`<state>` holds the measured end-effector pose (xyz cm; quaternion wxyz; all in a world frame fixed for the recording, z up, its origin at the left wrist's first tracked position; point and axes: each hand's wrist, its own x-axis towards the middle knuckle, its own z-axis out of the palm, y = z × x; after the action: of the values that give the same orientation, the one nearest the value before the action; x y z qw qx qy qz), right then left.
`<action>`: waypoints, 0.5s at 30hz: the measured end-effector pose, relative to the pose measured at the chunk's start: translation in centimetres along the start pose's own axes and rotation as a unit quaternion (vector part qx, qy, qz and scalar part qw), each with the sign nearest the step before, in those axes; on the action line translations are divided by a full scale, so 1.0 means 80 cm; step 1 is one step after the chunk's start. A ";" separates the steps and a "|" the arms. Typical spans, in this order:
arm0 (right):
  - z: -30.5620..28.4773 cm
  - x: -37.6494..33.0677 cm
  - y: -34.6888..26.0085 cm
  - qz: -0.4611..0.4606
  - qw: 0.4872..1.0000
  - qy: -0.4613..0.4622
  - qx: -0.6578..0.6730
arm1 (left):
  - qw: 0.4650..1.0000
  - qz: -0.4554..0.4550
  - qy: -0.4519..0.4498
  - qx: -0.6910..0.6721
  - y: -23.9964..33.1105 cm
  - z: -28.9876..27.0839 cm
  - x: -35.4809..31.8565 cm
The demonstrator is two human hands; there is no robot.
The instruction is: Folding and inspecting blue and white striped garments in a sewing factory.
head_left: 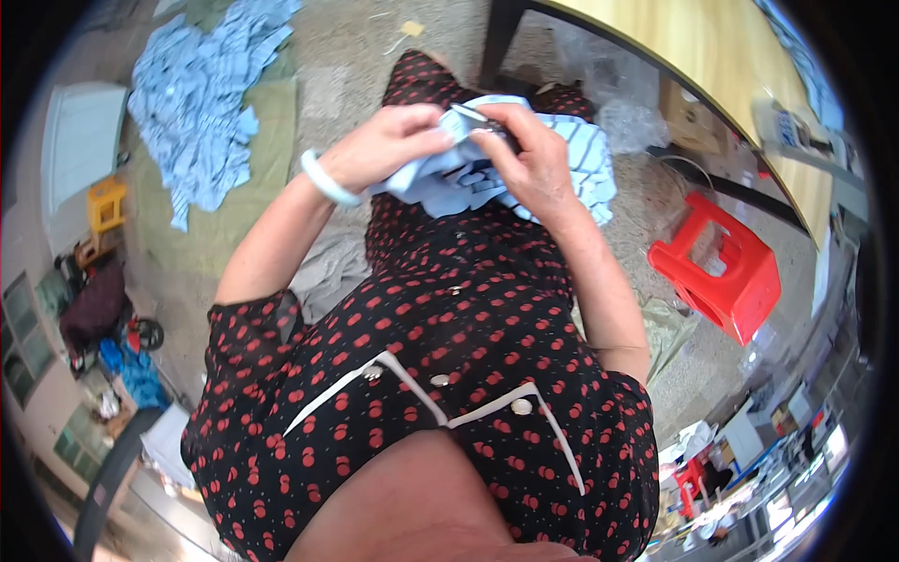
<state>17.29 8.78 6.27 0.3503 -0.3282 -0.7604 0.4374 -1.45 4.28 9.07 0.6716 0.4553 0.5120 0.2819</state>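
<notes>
Right hand [538, 155] grips a small tool [470, 113], left hand [393, 145] pinches striped cloth [585, 159], near crumpled plastic bags [629, 127].

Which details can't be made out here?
Dark-and-silver tool: head view; the right hand covers much of it.
Striped cloth: head view; its own folds and the hands hide its full shape.
Wood-topped table: head view; cut off by the upper edge.
Clutter at lower right: head view; too small and blurred to identify.

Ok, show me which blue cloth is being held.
The blue cloth pinched in the left hand; the other, a blue heap, lies untouched farther left.
</notes>
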 end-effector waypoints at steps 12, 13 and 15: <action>-0.212 0.030 0.117 0.059 0.941 0.277 -0.187 | 0.724 0.355 0.487 0.335 0.028 -0.062 -0.023; -0.250 0.033 0.129 0.079 0.916 0.307 -0.246 | 0.702 0.374 0.477 0.374 0.034 -0.059 -0.024; -0.301 0.052 0.165 0.080 0.838 0.285 -0.457 | 0.692 0.389 0.442 0.417 0.028 -0.056 -0.022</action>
<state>37.29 27.94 4.42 0.3258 -0.6208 -0.7115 -0.0468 -6.02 5.17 11.57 -0.0610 0.6702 0.5915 0.4442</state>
